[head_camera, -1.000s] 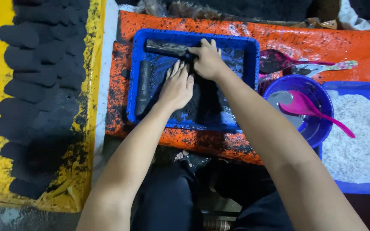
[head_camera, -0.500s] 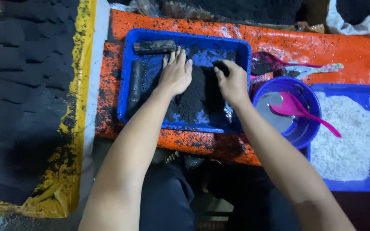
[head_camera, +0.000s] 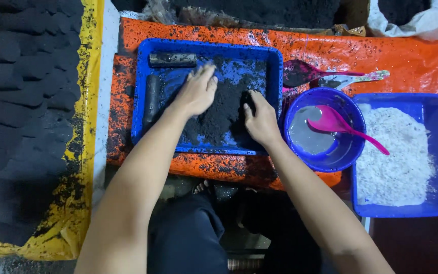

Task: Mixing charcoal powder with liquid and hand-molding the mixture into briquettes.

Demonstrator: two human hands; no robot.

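Note:
A blue rectangular tray [head_camera: 142, 91] holds a heap of black powder [head_camera: 223, 114]. My left hand [head_camera: 197, 91] lies flat on the left side of the heap, fingers spread toward the far rim. My right hand [head_camera: 260, 117] presses against the heap's right side, fingers curled into the powder. Two dark cylinders lie in the tray: one along the far rim [head_camera: 172, 59], one along the left wall [head_camera: 151, 99].
A blue bowl [head_camera: 300, 104] with grey liquid and a pink spoon [head_camera: 341, 126] stands right of the tray. Further right is a blue tray of white powder [head_camera: 396, 152]. Two more spoons [head_camera: 330, 77] lie on the orange sheet [head_camera: 406, 61]. Black pressed pieces [head_camera: 21, 101] cover a yellow sheet at left.
My right hand came away from the far cylinder and moved down to the right side of the black heap. My left hand stayed on the heap.

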